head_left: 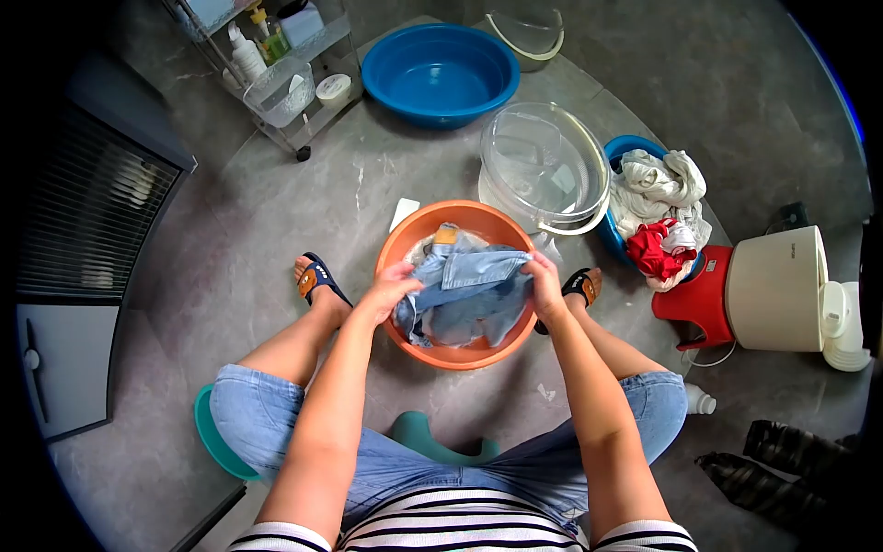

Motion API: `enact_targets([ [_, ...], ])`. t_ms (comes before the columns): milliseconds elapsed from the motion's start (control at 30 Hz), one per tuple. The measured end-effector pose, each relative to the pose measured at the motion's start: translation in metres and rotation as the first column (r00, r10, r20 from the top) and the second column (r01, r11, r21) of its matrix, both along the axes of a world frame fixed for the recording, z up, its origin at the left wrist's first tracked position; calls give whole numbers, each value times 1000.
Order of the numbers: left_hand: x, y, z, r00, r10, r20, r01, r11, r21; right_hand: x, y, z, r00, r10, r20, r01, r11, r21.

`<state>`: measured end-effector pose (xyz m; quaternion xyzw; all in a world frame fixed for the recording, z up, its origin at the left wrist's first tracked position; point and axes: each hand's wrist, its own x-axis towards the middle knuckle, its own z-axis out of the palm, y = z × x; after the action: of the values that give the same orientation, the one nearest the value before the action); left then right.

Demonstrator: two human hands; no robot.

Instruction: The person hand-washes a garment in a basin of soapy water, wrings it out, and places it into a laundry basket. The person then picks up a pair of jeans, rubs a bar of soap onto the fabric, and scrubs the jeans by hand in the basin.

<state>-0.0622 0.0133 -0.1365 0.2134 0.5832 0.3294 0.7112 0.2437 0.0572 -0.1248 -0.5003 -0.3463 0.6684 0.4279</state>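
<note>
denim garment (pixel 483 271) gripped by left grip (pixel 393 287) and right grip (pixel 542 277), orange basin (pixel 451 361) beneath both; likely being washed, firm hold needed next.

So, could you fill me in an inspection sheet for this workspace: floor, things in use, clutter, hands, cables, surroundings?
Surface: grey floor, with a few whitish marks.
Job's things: denim garment, bunched and held at the orange basin.
Clutter: white and red laundry heaped in a blue tub; white bottle by the right knee.
Hands: left hand and right hand each grip the garment.
Cables: white cord on the floor near the red stand; its ends are unclear.
Surroundings: wheeled shelf with bottles, large blue basin, clear bucket.
</note>
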Motion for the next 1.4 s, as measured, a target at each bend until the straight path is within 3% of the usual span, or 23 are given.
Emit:
enact_targets([
  [33,-5,3,-3,984,89,-155,-103,991,-86,4,4,0,996,-67,56,67,998,2],
  [67,-9,3,-22,917,129,-378,-106,991,80,7,5,-4,955,-52,293,31,997,77],
  [100,-5,3,-27,798,195,-571,-68,969,236,8,6,2,731,101,675,-193,979,64],
  [133,-3,1,-32,636,280,-719,9,929,370,5,2,3,562,95,822,-372,916,148],
  [167,6,-6,-40,639,245,-729,57,930,363,-1,-3,3,372,43,927,-551,814,183],
  [233,27,-5,-34,563,197,-803,408,778,478,-8,-4,-31,249,119,961,-587,808,52],
  [300,50,-5,-27,431,24,-902,629,709,319,-17,-4,-87,223,183,957,-528,849,-40],
  [367,58,-2,-30,296,-188,-937,774,622,119,-33,-33,-92,75,507,859,-644,682,-346],
  [433,62,-1,-51,220,-253,-942,869,489,72,-54,-56,-92,-371,542,754,-742,315,-592],
  [467,62,1,-59,79,-271,-959,907,419,-44,-59,-64,-88,-457,549,700,-730,219,-648],
  [600,56,-13,-100,-88,-628,-773,808,409,-424,-48,-68,-99,-360,497,789,-822,231,-521],
  [700,73,-10,-106,-52,-781,-622,697,418,-583,-38,-28,-101,37,717,696,-821,419,-388],
  [733,74,1,-97,-9,-788,-616,694,439,-571,-35,-19,-110,266,616,741,-710,646,-281],
  [767,75,12,-88,33,-792,-609,689,460,-560,-28,-12,-117,307,337,890,-597,797,-96],
  [833,71,44,-82,117,-798,-592,706,486,-516,-43,-2,-90,47,-130,990,-570,811,133],
  [867,70,50,-57,24,-613,-790,754,530,-388,-43,1,-101,71,87,994,-543,839,-34],
  [900,67,54,-65,111,-516,-849,790,564,-239,-43,3,-117,102,297,949,-519,830,-204],
  [967,58,61,-88,298,-304,-905,815,575,75,-43,10,-145,223,566,794,-520,758,-394],
  [1033,50,60,-98,262,-217,-940,851,511,119,-39,16,-167,374,687,623,-564,702,-435],
  [1133,39,59,-90,150,-376,-914,874,482,-55,-30,29,-131,903,423,80,-398,891,-219],
  [1233,21,45,-96,200,-481,-854,824,553,-118,-16,59,-55,925,52,-376,-144,965,-221],
  [1367,16,40,-113,588,-412,-696,600,800,34,3,76,-59,988,-152,-19,140,947,-288],
  [1400,14,40,-117,724,-310,-616,446,892,75,-3,75,-64,966,-119,230,143,985,-92],
])
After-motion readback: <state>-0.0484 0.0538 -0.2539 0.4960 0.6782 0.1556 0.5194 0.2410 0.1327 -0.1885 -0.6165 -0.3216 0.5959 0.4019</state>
